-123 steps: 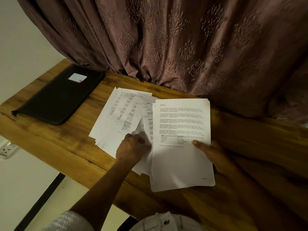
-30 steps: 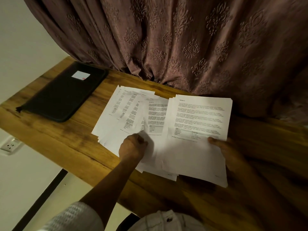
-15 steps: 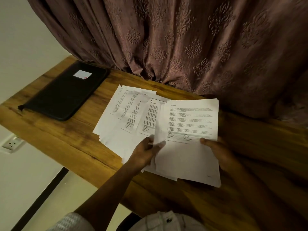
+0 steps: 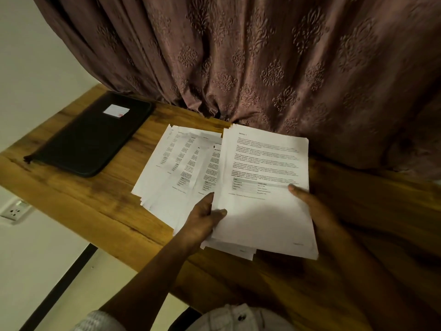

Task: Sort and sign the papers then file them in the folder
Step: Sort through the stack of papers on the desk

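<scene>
You're mid-sort: your left hand pinches the stack at frame centre, and your right hand grips its other edge, thumb on top. More papers lie fanned on the desk. The folder lies closed, upper left. Signing and filing look not yet begun.

Print on the stack is too blurred to read, and fingers of the right hand hide beneath it.
</scene>
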